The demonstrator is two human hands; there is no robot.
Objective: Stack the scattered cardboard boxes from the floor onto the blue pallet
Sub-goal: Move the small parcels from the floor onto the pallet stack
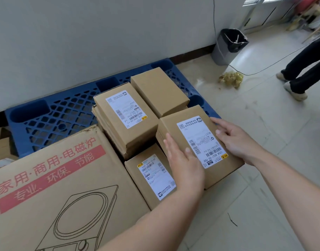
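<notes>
Between both palms: labelled box (197,140), topmost of the pile at the R edge of the blue pallet (64,113) (pile base hidden). L hand (182,160) lies flat on the box's L margin, fingers straight & together, nothing clasped. R hand (235,140) braces the opposite margin, thumb on top, fingers near-straight along the far-R edge; it presses rather than clasps, as far as shows. Probable reason for the two-sided hold: squaring the box over the one beneath so the pile stands plumb (judgement only). Just under the L wrist: lower labelled box (152,178), one tier down. Beyond the L fingertips: taller labelled pile (123,113). Beyond that, twd the wall: plain box (159,89). All are packed edge to edge, prob. to save deck area. Further L of the hands: large printed carton (55,178), base hidden. Well beyond the R hand, on the tiled floor: grey bin (228,46), yellow scraps (231,78), a bystander's legs (300,73)
</notes>
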